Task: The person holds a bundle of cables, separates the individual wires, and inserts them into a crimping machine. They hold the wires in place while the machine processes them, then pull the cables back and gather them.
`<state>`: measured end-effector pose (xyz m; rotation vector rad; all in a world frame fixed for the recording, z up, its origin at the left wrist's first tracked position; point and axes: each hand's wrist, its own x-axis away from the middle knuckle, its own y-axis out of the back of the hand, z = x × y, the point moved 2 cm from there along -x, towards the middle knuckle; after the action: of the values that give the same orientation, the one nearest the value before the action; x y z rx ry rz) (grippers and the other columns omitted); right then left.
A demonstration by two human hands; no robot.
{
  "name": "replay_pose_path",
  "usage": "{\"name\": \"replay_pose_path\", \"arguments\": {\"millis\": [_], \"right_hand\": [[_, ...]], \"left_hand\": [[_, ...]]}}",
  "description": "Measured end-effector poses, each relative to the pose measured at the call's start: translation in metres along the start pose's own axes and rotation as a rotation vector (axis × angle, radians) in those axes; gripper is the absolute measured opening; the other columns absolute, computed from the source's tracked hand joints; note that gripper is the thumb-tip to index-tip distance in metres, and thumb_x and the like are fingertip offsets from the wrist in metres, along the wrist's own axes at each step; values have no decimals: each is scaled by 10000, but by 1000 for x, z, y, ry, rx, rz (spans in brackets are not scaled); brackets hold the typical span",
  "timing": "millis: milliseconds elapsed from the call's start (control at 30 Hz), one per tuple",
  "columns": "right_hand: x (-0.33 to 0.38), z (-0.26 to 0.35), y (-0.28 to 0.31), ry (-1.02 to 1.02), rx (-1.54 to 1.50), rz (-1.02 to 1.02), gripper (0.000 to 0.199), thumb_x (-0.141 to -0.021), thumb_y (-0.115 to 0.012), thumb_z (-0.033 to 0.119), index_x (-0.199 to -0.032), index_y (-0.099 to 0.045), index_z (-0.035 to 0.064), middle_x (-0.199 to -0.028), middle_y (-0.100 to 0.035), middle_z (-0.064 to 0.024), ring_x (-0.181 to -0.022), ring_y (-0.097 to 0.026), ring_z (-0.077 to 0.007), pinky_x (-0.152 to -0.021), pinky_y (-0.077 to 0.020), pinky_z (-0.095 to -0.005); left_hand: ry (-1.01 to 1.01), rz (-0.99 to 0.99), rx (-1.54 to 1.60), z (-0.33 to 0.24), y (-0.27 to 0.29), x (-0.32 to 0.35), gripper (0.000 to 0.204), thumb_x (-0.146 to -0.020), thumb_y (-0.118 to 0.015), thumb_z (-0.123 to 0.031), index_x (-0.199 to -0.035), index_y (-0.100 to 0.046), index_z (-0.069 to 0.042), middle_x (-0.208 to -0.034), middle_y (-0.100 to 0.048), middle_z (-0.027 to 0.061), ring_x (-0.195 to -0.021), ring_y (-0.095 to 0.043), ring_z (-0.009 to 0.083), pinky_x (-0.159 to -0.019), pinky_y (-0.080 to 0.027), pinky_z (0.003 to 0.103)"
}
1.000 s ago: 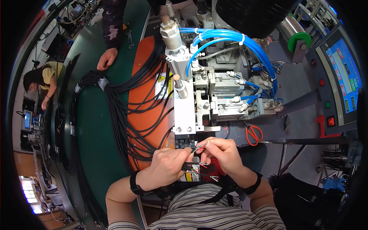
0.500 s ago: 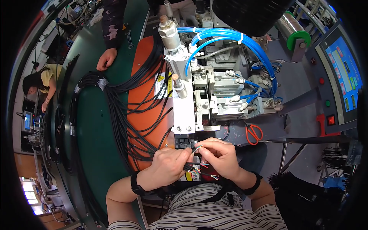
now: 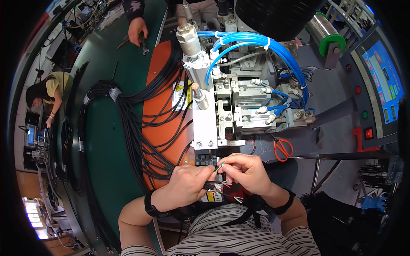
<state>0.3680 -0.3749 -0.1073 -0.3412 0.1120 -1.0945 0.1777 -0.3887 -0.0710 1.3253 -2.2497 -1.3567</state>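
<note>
Left hand (image 3: pixel 185 186) grips the black cable (image 3: pixel 210 186) just below the press (image 3: pixel 205 128). Right hand (image 3: pixel 245 173) pinches one thin wire (image 3: pixel 220 165). Best to keep it straight, apart from the other strands, tip toward the press slot.

Both forearms come up from the striped shirt (image 3: pixel 239 234); left hand (image 3: pixel 188 183) and right hand (image 3: pixel 245 173) meet just above it, fingertips pinched together, wrists banded.
</note>
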Motion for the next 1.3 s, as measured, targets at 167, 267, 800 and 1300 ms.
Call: {"name": "replay_pose_path", "arguments": {"millis": [167,267,800,1300], "right_hand": [[-2,4,9,-134,-19,113,159,-950,-595,26,-1067,-670,-50,-876,-705,-89,-644,-645,-78,-537,-479,-193],[-3,6,13,-117,27,172,156,-951,-606,37,-1064,-669,-49,-862,-704,-76,-638,-636,-76,-576,-509,-199],[0,21,-12,522,1096,-136,81,-799,-705,64,-804,-639,17,-699,-606,-63,-509,-602,-191,-470,-468,-302],[-6,10,-8,489,977,-200,69,-823,-657,58,-833,-606,12,-715,-582,-99,-547,-596,-286,-479,-460,-369]], "left_hand": [[1,143,111,4,12,-6,280,-673,-720,-69,-927,-601,-71,-623,-577,60,-550,-607,268,-489,-453,360],[-27,234,152,7,15,-7,277,-677,-708,-75,-936,-610,-85,-636,-586,61,-566,-612,284,-498,-458,361],[-55,-7,-350,-14,-2,2,385,-675,-739,-119,-1034,-638,-23,-650,-561,26,-542,-583,221,-534,-452,350],[5,22,-297,-2,0,1,566,-617,-736,-98,-1159,-616,9,-849,-561,68,-694,-618,226,-587,-477,343]]}}
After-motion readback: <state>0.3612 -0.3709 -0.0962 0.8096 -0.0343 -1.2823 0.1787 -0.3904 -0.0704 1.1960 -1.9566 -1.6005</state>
